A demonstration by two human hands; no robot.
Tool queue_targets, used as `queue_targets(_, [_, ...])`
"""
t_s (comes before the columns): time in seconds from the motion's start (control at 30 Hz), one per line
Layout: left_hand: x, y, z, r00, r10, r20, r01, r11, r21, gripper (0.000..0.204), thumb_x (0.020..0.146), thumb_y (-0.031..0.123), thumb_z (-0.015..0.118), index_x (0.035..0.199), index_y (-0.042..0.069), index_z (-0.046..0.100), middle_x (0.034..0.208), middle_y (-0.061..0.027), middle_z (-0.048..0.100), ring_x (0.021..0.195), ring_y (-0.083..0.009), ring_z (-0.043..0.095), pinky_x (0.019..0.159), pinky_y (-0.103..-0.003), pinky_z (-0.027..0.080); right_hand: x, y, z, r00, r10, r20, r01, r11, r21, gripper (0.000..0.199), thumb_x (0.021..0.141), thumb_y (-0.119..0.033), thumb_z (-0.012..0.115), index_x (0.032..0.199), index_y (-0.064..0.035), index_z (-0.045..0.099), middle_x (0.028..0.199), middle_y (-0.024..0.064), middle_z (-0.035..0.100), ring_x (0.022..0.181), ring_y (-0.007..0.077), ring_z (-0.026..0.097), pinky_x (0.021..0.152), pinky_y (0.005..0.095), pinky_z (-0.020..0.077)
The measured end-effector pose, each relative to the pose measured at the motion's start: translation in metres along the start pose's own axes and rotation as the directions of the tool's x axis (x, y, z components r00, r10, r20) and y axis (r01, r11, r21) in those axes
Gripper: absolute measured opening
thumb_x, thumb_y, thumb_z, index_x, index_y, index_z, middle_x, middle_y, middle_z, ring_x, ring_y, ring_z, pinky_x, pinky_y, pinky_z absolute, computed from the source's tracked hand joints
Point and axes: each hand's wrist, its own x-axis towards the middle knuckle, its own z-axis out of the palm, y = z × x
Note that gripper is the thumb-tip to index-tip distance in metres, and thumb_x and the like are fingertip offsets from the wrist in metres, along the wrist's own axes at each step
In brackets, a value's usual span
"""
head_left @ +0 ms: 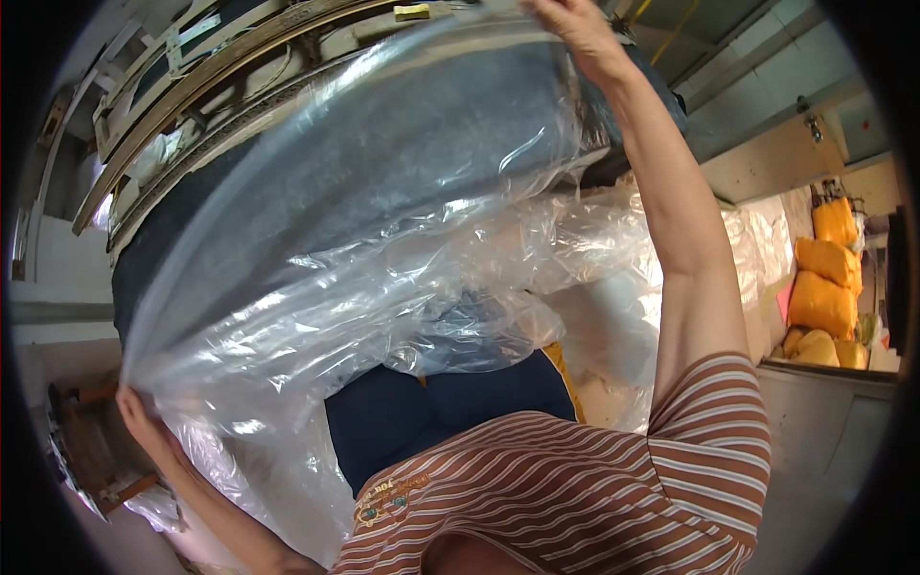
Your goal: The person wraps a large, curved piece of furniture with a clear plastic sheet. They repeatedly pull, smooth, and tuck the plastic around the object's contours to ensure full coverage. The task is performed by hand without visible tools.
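Note:
A large clear plastic sheet (383, 259) is stretched between my two hands and hangs in shiny folds over my lap. My left hand (137, 414), low at the left, is closed on one end of its edge. At the top right, my right arm reaches far forward and my right hand (578, 31) grips the other end; its fingertips are partly cut off by the picture's edge. Behind and beneath the film lies a dark grey padded surface (431, 125), seen through the plastic.
Beyond the dark surface runs a long machine frame with wooden rails (220, 72) and a small yellow block (412, 12). Orange bags (822, 299) are stacked at the far right, near a pale cabinet (815, 412). A brown wooden stand (91, 446) is at the left.

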Motion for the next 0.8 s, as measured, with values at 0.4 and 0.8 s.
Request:
queue_targets(0.4, [0.193, -0.046, 0.180, 0.962, 0.271, 0.032, -0.268, 0.918, 0.292, 0.033, 0.091, 0.031, 0.060, 0.104, 0.002, 0.068, 0.098, -0.0047, 0.067, 0.091, -0.0115, 0.056, 0.084, -0.024, 0.042, 0.022, 0.106, -0.016, 0.864, -0.200, -0.462, -0.023, 0.901, -0.433, 0.019, 0.082, -0.022, 0.067, 0.088, -0.0031, 0.065, 0.077, 0.0057, 0.064, 0.073, 0.0159, 0.059, 0.073, 0.0291, 0.0471])
queue_targets(0.8, [0.234, -0.051, 0.214, 0.958, 0.287, -0.015, -0.267, 0.908, 0.323, 0.032, 0.080, 0.034, 0.074, 0.085, 0.004, 0.063, 0.073, 0.0027, 0.052, 0.067, -0.0083, 0.043, 0.064, -0.021, 0.036, 0.041, 0.110, -0.026, 0.816, -0.275, -0.509, -0.215, 0.673, -0.708, 0.035, 0.073, -0.026, 0.068, 0.095, -0.0033, 0.053, 0.102, 0.0170, 0.048, 0.093, 0.0315, 0.051, 0.086, 0.0400, 0.0421])
